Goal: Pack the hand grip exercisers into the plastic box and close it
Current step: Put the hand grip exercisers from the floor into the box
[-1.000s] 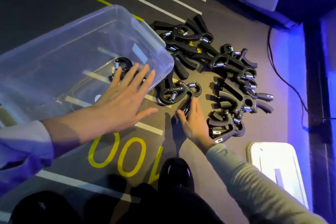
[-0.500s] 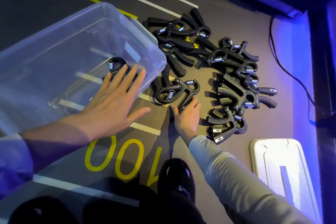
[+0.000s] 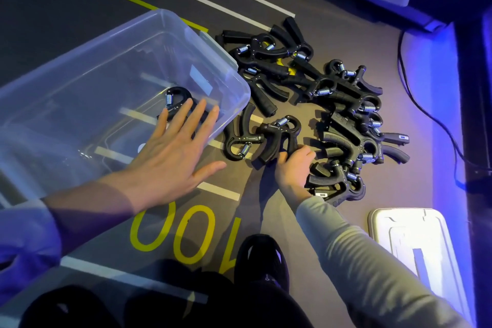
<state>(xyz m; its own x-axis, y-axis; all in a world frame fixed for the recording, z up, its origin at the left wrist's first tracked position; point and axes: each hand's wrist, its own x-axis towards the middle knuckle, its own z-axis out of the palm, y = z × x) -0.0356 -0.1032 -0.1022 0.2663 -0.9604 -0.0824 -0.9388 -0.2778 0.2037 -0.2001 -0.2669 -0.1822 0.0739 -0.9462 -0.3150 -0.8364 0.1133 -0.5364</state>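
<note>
At the far left, our left hand [image 3: 170,160] lies flat with fingers spread straight against the near wall of the clear plastic box [image 3: 80,66], steadying it; that grip is wide and holds nothing. The box stands open on the floor [image 3: 266,221], and through its wall we see just one hand grip exerciser [image 3: 175,104] inside, black with a steel coil spring. So we judge the packing barely begun.

Just right of the box, two exercisers lie interlocked on the floor. Our right hand [image 3: 292,168] has its fingers curled round the handle of the nearer one [image 3: 279,138], a narrow grip, and the piece still rests on the floor.

Further right sprawls the pile of exercisers [image 3: 343,104], all alike: curved black handles, a looped head, a bright spring, tangled and overlapping, so each may drag a neighbour when lifted. Nearly all of them remain to be packed.

At the lower right lies the white lid [image 3: 415,247], well apart from the box; closing comes last.
</note>
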